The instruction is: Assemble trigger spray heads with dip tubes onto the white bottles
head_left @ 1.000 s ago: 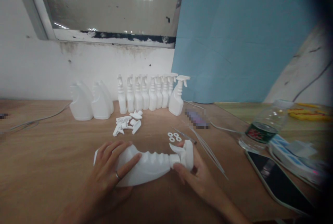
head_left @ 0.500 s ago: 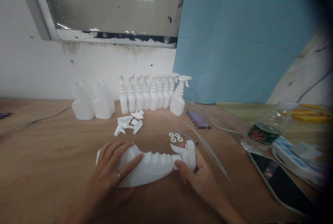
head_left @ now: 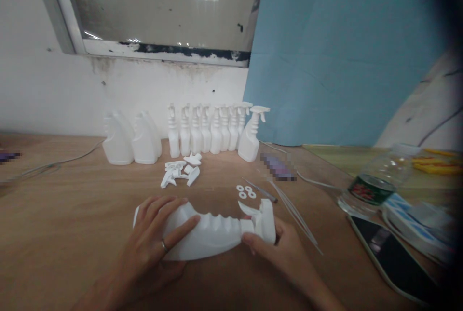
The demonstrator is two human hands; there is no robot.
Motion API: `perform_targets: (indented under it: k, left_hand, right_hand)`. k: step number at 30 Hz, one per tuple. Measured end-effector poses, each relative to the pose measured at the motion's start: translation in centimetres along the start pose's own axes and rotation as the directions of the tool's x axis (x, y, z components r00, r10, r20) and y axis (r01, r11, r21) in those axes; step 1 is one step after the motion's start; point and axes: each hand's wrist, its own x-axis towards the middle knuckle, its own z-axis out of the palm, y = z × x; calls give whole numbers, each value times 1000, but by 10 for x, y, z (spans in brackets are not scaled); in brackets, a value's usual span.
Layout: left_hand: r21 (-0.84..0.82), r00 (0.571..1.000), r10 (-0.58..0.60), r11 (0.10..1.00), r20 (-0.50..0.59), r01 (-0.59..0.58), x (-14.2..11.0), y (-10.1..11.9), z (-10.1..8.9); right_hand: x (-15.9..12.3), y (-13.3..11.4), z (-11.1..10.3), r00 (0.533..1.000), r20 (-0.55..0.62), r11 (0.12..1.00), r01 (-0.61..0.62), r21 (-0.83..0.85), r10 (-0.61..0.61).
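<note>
A white spray bottle lies on its side on the wooden table, its neck pointing right. My left hand is wrapped over the bottle's body, a ring on one finger. My right hand is closed round the white trigger head at the bottle's neck. Just beyond the head lie three small white washers and thin clear tubes.
A row of several finished spray bottles and two capless bottles stand by the wall, loose trigger heads in front. At right lie a clear water bottle, a phone, and a blue board leaning on the wall.
My right hand has shifted slightly right and toward me on the trigger head, turning it a little. The view has drifted slightly left. My left hand stays on the bottle.
</note>
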Motion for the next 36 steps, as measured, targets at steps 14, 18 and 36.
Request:
perform_targets:
  k: [14,18,36]
  left_hand:
    - [72,999,24,997,28,-26,0,4,-2]
    - [171,994,13,985,109,-32,3,12,-1]
    - [203,977,212,956,19,-212,9,21,2]
  right_hand:
    - [-3,1,7,999,28,998,-47,38,46]
    - [-6,1,18,989,120,991,-101,91,90]
    - [-19,-8,36,857,515,998,0,63,-32]
